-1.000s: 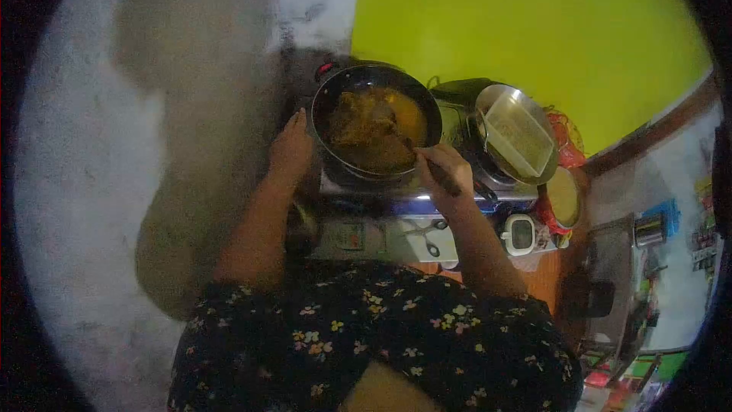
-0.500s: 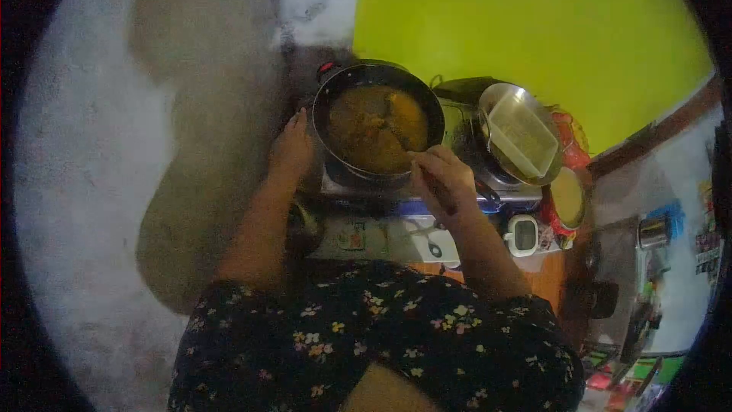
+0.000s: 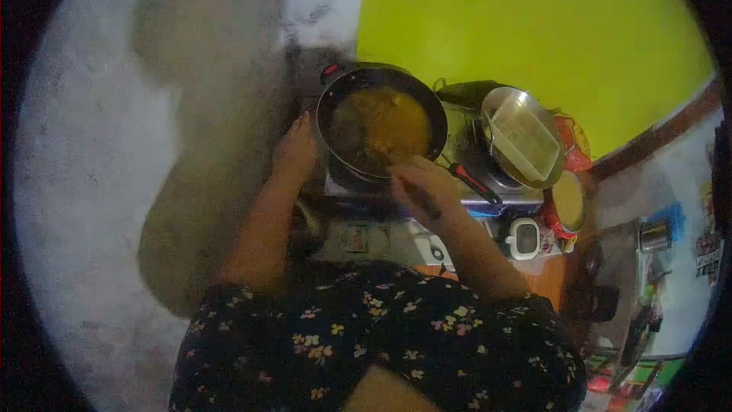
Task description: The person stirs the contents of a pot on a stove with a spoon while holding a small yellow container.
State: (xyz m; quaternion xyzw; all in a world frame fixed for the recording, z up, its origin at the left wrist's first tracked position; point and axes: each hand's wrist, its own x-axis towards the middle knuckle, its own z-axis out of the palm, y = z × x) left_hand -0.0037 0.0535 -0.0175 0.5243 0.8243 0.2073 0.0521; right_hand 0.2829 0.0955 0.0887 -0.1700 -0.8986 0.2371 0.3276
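A deep black frying pan [image 3: 322, 133] on the stove [image 3: 339, 185] holds a brownish-orange, sauce-like food [image 3: 396, 118]. My right hand [image 3: 427, 187] is closed around a dark-handled stirring utensil [image 3: 431, 209] at the pan's near rim. Its working end is hidden in the food. Left of the pan, my left hand [image 3: 296, 149] lies by the stove's edge with fingers stretched out, holding nothing. The pan's red and black long handle [image 3: 474, 185] points to the near right, and a small red helper handle [image 3: 332, 72] sticks out at the far left.
On the right burner a metal pan [image 3: 550, 175] holds a rectangular translucent container [image 3: 524, 143]. A round tub with a pale top [image 3: 568, 200] and a white square-framed object [image 3: 524, 239] sit at the right. A grey wall [image 3: 91, 183] rises close on the left, a yellow-green wall [image 3: 518, 15] behind.
My right hand has moved left and slightly down along the pan's near rim with the utensil, uncovering the pan's long handle. My left hand stays beside the pan.
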